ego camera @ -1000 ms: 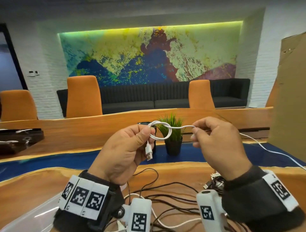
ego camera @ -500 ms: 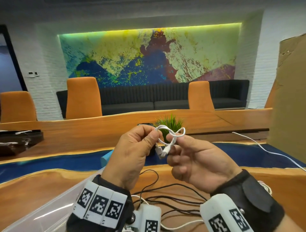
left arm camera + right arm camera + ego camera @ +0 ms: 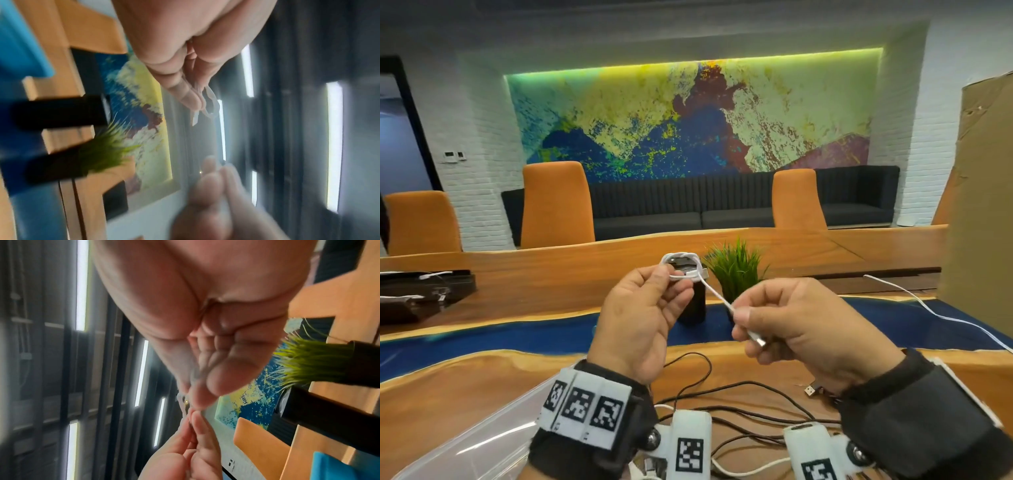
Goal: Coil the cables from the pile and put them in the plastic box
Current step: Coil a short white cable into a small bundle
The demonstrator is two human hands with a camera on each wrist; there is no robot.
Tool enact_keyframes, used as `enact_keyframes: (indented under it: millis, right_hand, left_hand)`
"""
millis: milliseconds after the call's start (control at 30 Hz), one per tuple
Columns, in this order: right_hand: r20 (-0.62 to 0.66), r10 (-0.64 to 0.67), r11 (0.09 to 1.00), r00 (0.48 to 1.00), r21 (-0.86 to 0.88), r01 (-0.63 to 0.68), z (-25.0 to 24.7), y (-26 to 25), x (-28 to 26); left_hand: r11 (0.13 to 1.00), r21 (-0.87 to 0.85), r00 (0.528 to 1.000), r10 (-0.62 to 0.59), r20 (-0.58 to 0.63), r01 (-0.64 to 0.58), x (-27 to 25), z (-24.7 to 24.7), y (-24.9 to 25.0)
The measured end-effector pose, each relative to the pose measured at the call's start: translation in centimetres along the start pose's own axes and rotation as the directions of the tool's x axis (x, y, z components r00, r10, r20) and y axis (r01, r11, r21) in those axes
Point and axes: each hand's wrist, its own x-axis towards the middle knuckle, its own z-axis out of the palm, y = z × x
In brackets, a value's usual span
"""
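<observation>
Left hand: the left hand (image 3: 643, 318) was raised over the desk (image 3: 448, 387), thumb and fingertips pinching a small coil of the white cable (image 3: 681, 269).
Right hand: the right hand (image 3: 801, 329) pinched the cable's free end near the metal plug (image 3: 756, 341), with a short taut run of cable going up to the coil.
Cable position: held in the air between both hands, in front of the potted plant (image 3: 736, 267); not in the box.
Coil state: loops gathered tight, a second plug sticking out beside them; the tail looked not yet wrapped or tucked, judging by the straight run.
Pile: black cables (image 3: 739, 411) and at least one more white one lay loose on the desk under the wrists, uncoiled.
Plastic box: clear plastic box (image 3: 482, 442) at lower left, only its rim in view; contents could not be seen.
Progress: early to middle, judged; this cable nearly coiled, the pile left to do.
</observation>
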Motion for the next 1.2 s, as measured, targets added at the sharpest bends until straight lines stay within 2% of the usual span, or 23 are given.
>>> enact_keyframes:
  millis: [100,167,233,333,433,567,633,767,800,867,900,933,967,1000,1067,1100,1133,1200]
  right_hand:
    - [0.036,-0.034,0.981,0.999,-0.189,0.040,0.4,0.4,-0.1]
    - [-0.025,-0.087,0.962,0.996,-0.261,0.077,0.6,0.8,0.2]
    - [-0.112,-0.173,0.933,0.979,-0.337,0.126,0.4,1.1,0.5]
    - [-0.204,-0.311,0.889,0.928,-0.407,0.209,-0.1,1.3,0.8]
    - [-0.176,-0.357,0.895,0.917,-0.347,0.282,0.3,1.1,0.7]
    - [-0.120,-0.366,0.909,0.923,-0.257,0.327,0.0,0.8,0.6]
    - [-0.116,-0.364,0.910,0.924,-0.257,0.326,-0.4,0.6,0.4]
    - [-0.073,-0.305,0.920,0.950,-0.279,0.274,-0.5,0.4,0.3]
    - [-0.117,-0.344,0.901,0.932,-0.322,0.292,-0.5,0.6,0.4]
    - [-0.192,-0.482,0.815,0.855,-0.455,0.358,-0.5,0.6,0.3]
    - [-0.156,-0.530,0.760,0.833,-0.523,0.386,-0.3,0.5,0.2]
    - [-0.089,-0.543,0.710,0.835,-0.580,0.400,0.0,0.5,0.2]
    - [-0.037,-0.531,0.676,0.846,-0.621,0.397,0.3,0.8,0.3]
    - [-0.020,-0.519,0.661,0.854,-0.643,0.386,0.5,1.1,0.4]
    - [-0.040,-0.524,0.676,0.851,-0.628,0.387,0.6,1.7,0.8]
    - [-0.047,-0.518,0.701,0.854,-0.595,0.393,0.6,1.9,0.9]
    - [-0.048,-0.498,0.737,0.866,-0.549,0.394,0.6,1.9,1.0]
    - [-0.049,-0.411,0.844,0.910,-0.398,0.360,0.3,1.8,1.0]
  left_hand:
    - [0.974,-0.175,0.989,-0.140,0.052,0.147,-0.5,0.5,0.1]
    - [0.960,-0.163,0.970,-0.205,0.133,0.226,-1.0,0.9,0.1]
    - [0.962,-0.054,0.945,-0.252,0.208,0.268,-1.3,1.1,0.2]
    - [0.957,0.235,0.944,-0.227,0.239,0.171,-1.5,1.1,0.0]
    - [0.884,0.466,0.949,-0.180,0.259,0.040,-1.7,1.4,-0.3]
    - [0.850,0.526,0.932,-0.201,0.300,0.014,-2.2,1.8,-0.3]
    - [0.843,0.536,0.949,-0.136,0.285,-0.040,-2.3,1.8,-0.5]
    - [0.824,0.533,0.973,0.090,0.213,-0.192,-2.2,1.8,-1.0]
    - [0.800,0.546,0.966,0.157,0.207,-0.247,-2.1,1.8,-1.0]
    - [0.727,0.592,0.937,0.267,0.224,-0.349,-2.1,1.7,-1.1]
    - [0.688,0.616,0.924,0.294,0.246,-0.383,-2.1,1.7,-1.1]
    - [0.674,0.623,0.918,0.296,0.263,-0.396,-2.1,1.7,-1.2]
    - [0.699,0.603,0.923,0.274,0.271,-0.384,-2.1,1.7,-1.2]
    - [0.760,0.551,0.935,0.226,0.274,-0.345,-2.1,1.7,-1.2]
    - [0.899,0.388,0.955,0.094,0.282,-0.203,-2.3,1.9,-1.1]
    - [0.936,0.318,0.954,0.053,0.294,-0.150,-2.3,1.9,-1.0]
    - [0.949,0.285,0.950,0.043,0.308,-0.135,-2.2,1.8,-1.0]
    - [0.937,0.296,0.941,0.083,0.327,-0.186,-2.0,1.6,-0.9]
